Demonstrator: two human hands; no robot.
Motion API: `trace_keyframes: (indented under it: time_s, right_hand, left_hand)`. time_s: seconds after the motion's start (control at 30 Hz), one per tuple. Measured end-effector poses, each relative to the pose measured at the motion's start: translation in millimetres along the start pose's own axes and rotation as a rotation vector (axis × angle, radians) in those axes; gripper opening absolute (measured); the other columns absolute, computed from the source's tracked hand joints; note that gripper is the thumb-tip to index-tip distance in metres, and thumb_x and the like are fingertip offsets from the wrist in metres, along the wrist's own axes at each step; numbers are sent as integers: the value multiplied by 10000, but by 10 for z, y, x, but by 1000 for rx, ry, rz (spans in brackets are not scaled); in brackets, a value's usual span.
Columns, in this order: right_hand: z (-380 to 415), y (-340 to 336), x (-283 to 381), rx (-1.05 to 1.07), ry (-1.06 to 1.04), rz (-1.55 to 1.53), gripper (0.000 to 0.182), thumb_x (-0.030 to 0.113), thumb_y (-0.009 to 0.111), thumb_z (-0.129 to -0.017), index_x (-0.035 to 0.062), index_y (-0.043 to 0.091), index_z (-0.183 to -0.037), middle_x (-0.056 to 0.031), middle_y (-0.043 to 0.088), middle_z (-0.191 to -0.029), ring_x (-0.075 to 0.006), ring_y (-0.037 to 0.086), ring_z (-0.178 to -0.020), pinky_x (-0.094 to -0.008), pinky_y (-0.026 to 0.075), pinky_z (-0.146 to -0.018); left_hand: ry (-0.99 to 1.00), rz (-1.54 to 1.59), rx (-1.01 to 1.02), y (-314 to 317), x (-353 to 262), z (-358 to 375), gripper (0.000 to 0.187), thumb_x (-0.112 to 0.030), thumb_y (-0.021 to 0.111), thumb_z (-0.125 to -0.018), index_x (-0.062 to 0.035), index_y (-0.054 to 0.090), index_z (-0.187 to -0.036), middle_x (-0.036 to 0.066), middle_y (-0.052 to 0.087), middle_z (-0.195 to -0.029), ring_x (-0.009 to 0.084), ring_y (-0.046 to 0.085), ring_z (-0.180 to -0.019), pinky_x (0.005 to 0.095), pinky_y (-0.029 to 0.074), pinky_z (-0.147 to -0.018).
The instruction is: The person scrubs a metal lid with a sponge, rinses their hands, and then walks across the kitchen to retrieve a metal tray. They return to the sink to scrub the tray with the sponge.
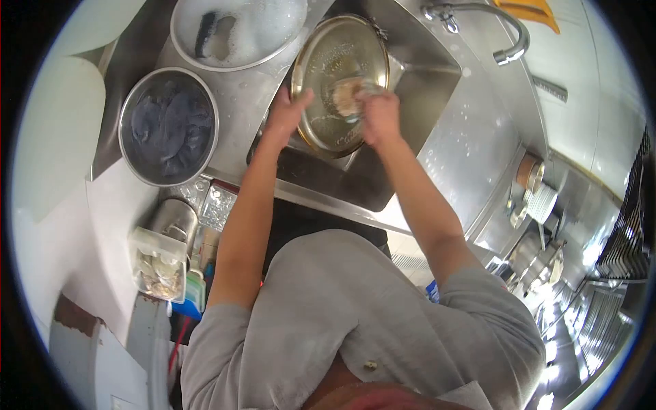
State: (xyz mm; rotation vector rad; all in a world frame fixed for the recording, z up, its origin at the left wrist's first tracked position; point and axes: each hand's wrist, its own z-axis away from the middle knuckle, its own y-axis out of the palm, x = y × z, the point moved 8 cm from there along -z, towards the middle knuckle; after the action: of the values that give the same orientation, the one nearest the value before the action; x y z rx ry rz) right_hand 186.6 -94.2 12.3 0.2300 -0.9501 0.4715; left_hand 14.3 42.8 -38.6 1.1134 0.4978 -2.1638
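Observation:
A round metal tray (335, 61), wet and with a shiny rim, is tilted over the sink (427, 89). My left hand (283, 117) grips its left edge, thumb on the face and the fingers mostly hidden behind the rim. On the tray's inner face, my right hand (380, 116) is closed around a tan scrubbing pad (346, 96). The pad and fingertips are smeared by motion, so its exact kind is hard to make out. Streaks of suds mark the tray's surface.
Left of the sink stand a large basin (273, 56) of sudsy water and a metal bowl (213, 137) holding dark cloth in water. A curved faucet (512, 53) rises at the back right. Stacked white dishes (541, 203) sit farther right; a plastic container (158, 273) is low left.

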Motion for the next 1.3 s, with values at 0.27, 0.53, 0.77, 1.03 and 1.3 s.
trace_keyframes:
  time_s: [0.27, 0.53, 0.77, 1.03, 1.3]
  right_hand:
    - [-878, 434, 1301, 98, -1065, 790, 451, 6, 673, -692, 27, 626, -1140, -153, 679, -1068, -329, 658, -957, -375, 520, -870]
    - [-887, 1071, 970, 484, -1437, 1015, 558, -14, 692, -590, 30, 644, -1144, -166, 635, -1175, -360, 565, -1116, -414, 451, -1005]
    - [450, 1228, 499, 1018, -1713, 957, 565, 24, 663, -595, 42, 639, -1159, -127, 633, -1183, -317, 574, -1118, -451, 452, -991]
    - [-598, 1143, 664, 447, -1565, 1015, 457, 36, 624, -674, 27, 658, -1129, -118, 649, -1178, -303, 590, -1103, -426, 466, -946]
    - [-379, 1087, 772, 437, -1677, 941, 392, 58, 604, -683, 15, 671, -1067, -143, 669, -1119, -350, 611, -1069, -437, 492, -907]
  left_hand:
    - [-15, -384, -191, 111, -30, 362, 521, -164, 656, -874, 72, 370, -1241, 345, 610, -1110, 478, 600, -1075, 491, 468, -908]
    - [180, -516, -357, -1, -306, 82, 479, -141, 642, -858, 80, 440, -1232, 332, 596, -1129, 478, 568, -1107, 492, 445, -948]
    - [241, -457, -307, -25, -126, 31, 478, -147, 666, -805, 61, 465, -1184, 328, 623, -1064, 477, 600, -1044, 498, 476, -901]
    - [141, -472, -354, 14, -123, 252, 461, -128, 706, -795, 57, 449, -1131, 325, 630, -1024, 484, 608, -1020, 503, 487, -871]
    - [122, -505, -364, 13, -100, 298, 424, -110, 666, -848, 38, 371, -1114, 338, 630, -964, 509, 613, -956, 530, 494, -841]
